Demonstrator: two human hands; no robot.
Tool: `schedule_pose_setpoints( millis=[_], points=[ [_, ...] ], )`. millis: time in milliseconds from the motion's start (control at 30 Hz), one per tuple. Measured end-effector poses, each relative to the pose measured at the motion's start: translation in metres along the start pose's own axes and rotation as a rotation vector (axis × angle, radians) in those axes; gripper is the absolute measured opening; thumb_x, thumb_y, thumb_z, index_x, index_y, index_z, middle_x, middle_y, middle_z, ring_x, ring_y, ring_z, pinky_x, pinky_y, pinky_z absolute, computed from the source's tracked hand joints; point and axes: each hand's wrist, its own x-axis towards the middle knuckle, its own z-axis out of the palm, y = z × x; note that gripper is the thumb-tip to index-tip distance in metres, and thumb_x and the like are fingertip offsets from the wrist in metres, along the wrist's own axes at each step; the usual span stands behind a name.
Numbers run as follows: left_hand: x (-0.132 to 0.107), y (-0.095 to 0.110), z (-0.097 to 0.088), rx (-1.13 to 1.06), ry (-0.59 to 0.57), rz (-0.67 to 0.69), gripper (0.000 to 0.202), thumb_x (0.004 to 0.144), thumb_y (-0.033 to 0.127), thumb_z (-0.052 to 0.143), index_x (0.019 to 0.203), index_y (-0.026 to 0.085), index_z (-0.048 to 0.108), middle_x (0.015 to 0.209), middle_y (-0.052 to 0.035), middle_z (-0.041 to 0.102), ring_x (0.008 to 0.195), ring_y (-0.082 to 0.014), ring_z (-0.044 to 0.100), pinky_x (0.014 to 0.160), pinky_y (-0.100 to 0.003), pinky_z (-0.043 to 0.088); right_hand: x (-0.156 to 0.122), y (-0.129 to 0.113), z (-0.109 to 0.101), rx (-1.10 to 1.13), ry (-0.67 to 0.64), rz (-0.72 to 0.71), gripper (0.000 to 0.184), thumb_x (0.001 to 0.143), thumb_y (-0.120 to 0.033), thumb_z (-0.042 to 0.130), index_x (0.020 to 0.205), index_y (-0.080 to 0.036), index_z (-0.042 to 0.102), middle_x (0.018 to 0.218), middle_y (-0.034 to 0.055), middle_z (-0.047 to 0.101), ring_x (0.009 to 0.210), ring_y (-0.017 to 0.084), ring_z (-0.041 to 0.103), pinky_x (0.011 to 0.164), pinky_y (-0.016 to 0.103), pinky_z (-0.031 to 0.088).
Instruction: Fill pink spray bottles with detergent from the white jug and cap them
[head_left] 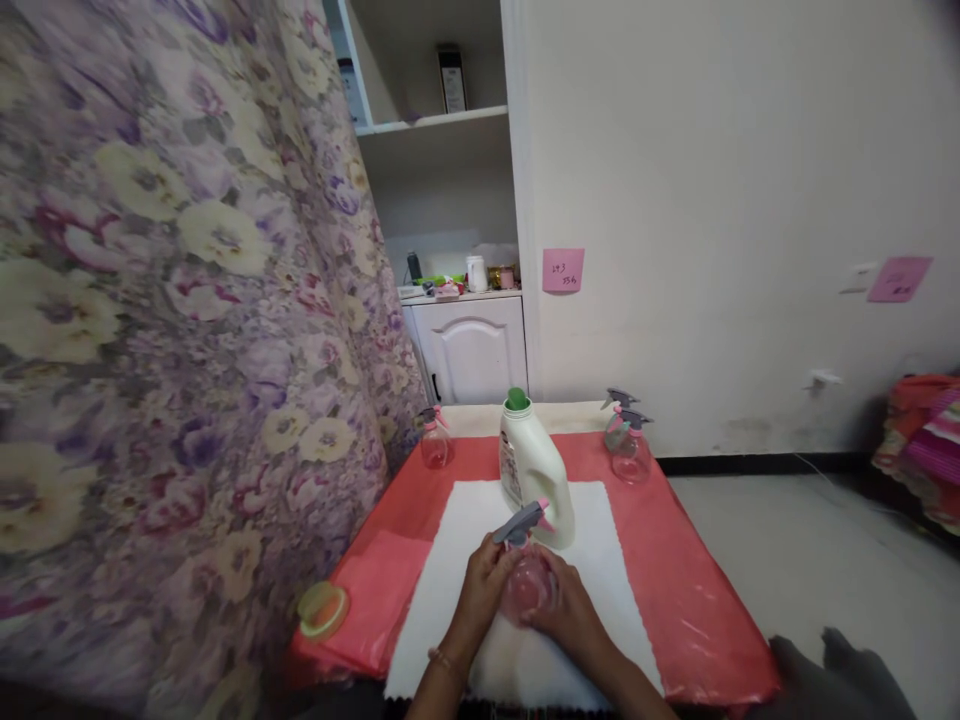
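Observation:
Between my two hands is a clear pinkish spray bottle (529, 590) with a grey and pink trigger head. My left hand (484, 580) is closed around its left side, the fingers high up near the collar. On the opposite side, my right hand (571, 610) wraps the round body. Just beyond stands a large cream jug (536, 455) with a moulded handle and a green top (517, 399). The jug rests on a white cloth (442, 580) laid over the red table cover (697, 600).
Another spray bottle (435, 445) stands at the table's far left. Two more, including a pink one (631, 458), are at the far right. A yellow-green ring of tape (323, 610) lies at the left edge. A floral curtain (225, 350) hangs close on the left.

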Motion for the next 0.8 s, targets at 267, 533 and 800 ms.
schedule_pose_setpoints(
  millis=[267, 533, 800],
  points=[
    [0.001, 0.003, -0.002, -0.035, 0.009, 0.033, 0.031, 0.082, 0.036, 0.062, 0.108, 0.020, 0.068, 0.093, -0.0043, 0.072, 0.088, -0.0221, 0.062, 0.085, -0.037, 0.047, -0.007, -0.011, -0.002, -0.004, 0.083, -0.045, 0.074, 0.060, -0.027, 0.072, 0.131, -0.019, 0.051, 0.134, 0.0126, 0.058, 0.125, 0.034, 0.051, 0.108, 0.051, 0.039],
    [-0.004, -0.001, 0.001, -0.027, 0.083, 0.038, 0.023, 0.081, 0.041, 0.062, 0.084, 0.019, 0.070, 0.080, -0.0025, 0.065, 0.079, -0.0212, 0.058, 0.076, -0.034, 0.046, 0.002, -0.007, 0.012, 0.089, 0.083, -0.051, 0.072, 0.058, -0.024, 0.075, 0.126, -0.020, 0.053, 0.128, 0.0128, 0.063, 0.117, 0.032, 0.058, 0.101, 0.048, 0.047],
    [-0.005, 0.002, 0.010, -0.072, 0.141, 0.024, 0.022, 0.078, 0.038, 0.066, 0.090, 0.020, 0.071, 0.088, -0.0041, 0.069, 0.089, -0.0247, 0.062, 0.084, -0.036, 0.046, -0.001, 0.000, 0.014, 0.049, 0.088, -0.008, 0.079, 0.052, -0.018, 0.075, 0.128, -0.023, 0.053, 0.128, 0.0100, 0.063, 0.117, 0.033, 0.059, 0.100, 0.048, 0.048]
  ],
)
